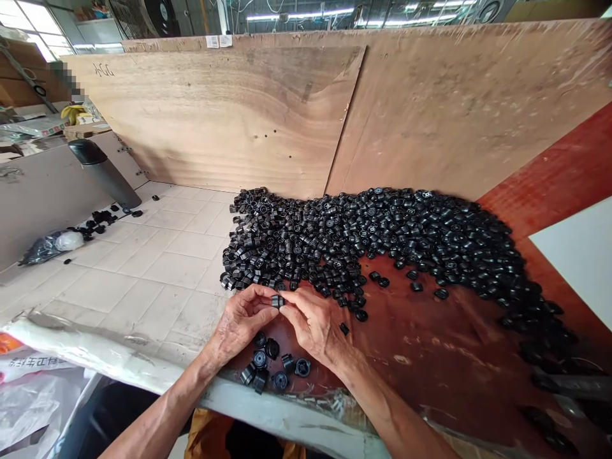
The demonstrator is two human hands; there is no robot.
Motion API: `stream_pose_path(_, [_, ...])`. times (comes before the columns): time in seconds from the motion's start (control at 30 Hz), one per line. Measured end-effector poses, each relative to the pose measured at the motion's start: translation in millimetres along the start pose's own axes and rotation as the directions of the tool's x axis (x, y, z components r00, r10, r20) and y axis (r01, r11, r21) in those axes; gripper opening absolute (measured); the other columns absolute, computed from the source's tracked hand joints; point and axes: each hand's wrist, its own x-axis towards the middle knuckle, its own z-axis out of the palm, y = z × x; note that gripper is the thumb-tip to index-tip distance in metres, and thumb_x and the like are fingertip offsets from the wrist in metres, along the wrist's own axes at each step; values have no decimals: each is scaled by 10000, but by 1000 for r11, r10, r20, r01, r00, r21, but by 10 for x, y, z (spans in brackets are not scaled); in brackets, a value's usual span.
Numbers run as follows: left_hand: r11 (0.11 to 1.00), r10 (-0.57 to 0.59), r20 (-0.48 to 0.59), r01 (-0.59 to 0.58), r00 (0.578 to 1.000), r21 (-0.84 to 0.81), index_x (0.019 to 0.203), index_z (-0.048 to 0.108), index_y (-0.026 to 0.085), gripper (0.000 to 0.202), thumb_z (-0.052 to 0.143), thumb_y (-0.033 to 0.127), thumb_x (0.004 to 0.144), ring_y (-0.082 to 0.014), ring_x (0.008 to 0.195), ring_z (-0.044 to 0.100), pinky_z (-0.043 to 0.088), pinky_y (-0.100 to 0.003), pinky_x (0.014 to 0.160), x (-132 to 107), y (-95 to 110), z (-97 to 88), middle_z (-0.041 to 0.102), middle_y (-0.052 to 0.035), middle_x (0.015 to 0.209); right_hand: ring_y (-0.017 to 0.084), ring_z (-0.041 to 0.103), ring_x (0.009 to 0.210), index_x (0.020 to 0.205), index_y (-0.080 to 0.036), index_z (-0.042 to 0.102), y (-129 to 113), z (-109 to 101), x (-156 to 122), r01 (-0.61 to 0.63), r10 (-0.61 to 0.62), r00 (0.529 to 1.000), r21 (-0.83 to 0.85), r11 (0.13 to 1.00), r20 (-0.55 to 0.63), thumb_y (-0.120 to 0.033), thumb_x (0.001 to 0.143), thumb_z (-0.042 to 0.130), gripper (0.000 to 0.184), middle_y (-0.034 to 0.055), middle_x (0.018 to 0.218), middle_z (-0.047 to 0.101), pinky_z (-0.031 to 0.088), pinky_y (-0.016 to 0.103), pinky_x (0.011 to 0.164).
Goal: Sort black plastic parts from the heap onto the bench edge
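Observation:
Between the fingertips of both hands is a small black ribbed plastic cap point(277, 301). My left hand point(246, 319) pinches it from the left, and my right hand point(310, 322) grips it from the right. Fingers partly cover the cap, so its inner side is hidden. Below the hands, near the table's front edge, lies a small group of black round plastic parts point(280, 380), some showing a ringed face. Just beyond my fingers spreads a large heap of similar black parts point(329, 239).
Wooden boards point(239, 115) stand behind the heap. A dark grey bottle point(109, 175) leans at the left, near scattered black pieces point(98, 220) and a plastic bag point(45, 245). Reddish-brown sheeting point(406, 338) covers the table's right part; pale tile-patterned surface point(162, 261) lies left.

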Motion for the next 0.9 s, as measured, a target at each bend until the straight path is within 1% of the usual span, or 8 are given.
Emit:
stream_pose_path(0.1, [1000, 9, 14, -9, 1000, 18, 1013, 740, 184, 285, 871, 346, 818, -180, 817, 739, 591, -277, 744, 7, -12, 2, 793, -51, 924, 160, 604, 591, 794, -215, 707, 16, 22, -3, -32, 30, 999, -47, 998, -33, -266, 1075, 517, 343, 7, 629, 625, 452, 255, 612])
stream_pose_path(0.3, [1000, 6, -20, -6, 1000, 0, 1014, 733, 180, 289, 874, 344, 822, -157, 782, 731, 584, -244, 700, 16, -41, -10, 775, -38, 905, 126, 546, 547, 678, -214, 627, -122, -34, 15, -156, 156, 988, 13, 988, 3, -339, 1009, 633, 354, -27, 579, 588, 418, 234, 578])
stream_pose_path(0.4, [1000, 7, -41, -7, 999, 3, 1012, 734, 178, 304, 887, 336, 804, -141, 764, 724, 573, -224, 686, 14, -42, -18, 771, -32, 917, 121, 539, 543, 806, -208, 681, -160, -65, 27, -192, 190, 981, 65, 979, 30, -341, 956, 692, 200, -37, 618, 602, 414, 227, 554])
stream_pose_path(0.53, [1000, -8, -24, 8, 1000, 2, 1011, 728, 169, 321, 885, 359, 806, -150, 743, 725, 566, -229, 661, 5, -21, -7, 774, -42, 889, 146, 579, 593, 792, -220, 657, -136, -76, 41, -195, 195, 981, 73, 978, 8, -304, 949, 660, 178, -25, 627, 611, 449, 244, 597])
stream_pose_path(0.6, [1000, -12, -19, 12, 1000, 4, 1008, 723, 169, 309, 875, 359, 817, -149, 729, 722, 556, -226, 649, -2, -13, 5, 775, -39, 860, 162, 631, 661, 882, -226, 679, -101, -50, 35, -179, 181, 983, 123, 976, -2, -257, 930, 647, 66, -4, 718, 678, 487, 251, 638])
stream_pose_path(0.7, [1000, -7, 10, 7, 1000, 23, 1014, 717, 178, 276, 848, 348, 840, -166, 779, 742, 571, -245, 701, -13, -20, 12, 790, -43, 886, 164, 663, 693, 941, -226, 685, -47, 26, 8, -197, 194, 980, 206, 959, 38, -215, 933, 609, 77, 9, 785, 712, 508, 256, 666])
stream_pose_path(0.8, [990, 47, 46, -53, 998, 132, 1014, 714, 192, 216, 804, 323, 867, -191, 872, 751, 583, -283, 790, -26, -32, -21, 786, -48, 965, 139, 616, 576, 892, -223, 652, -22, 88, -16, -362, 338, 932, 283, 888, 130, -220, 925, 617, 48, -28, 690, 659, 473, 237, 575])
stream_pose_path(0.9, [937, 47, 148, -95, 988, 338, 1024, 715, 197, 153, 741, 276, 896, -178, 817, 714, 546, -266, 729, -43, 0, -88, 756, -32, 920, 118, 528, 448, 804, -220, 610, -17, 90, -14, -561, 489, 824, 294, 774, 285, -233, 924, 602, 122, -61, 581, 584, 385, 223, 461])
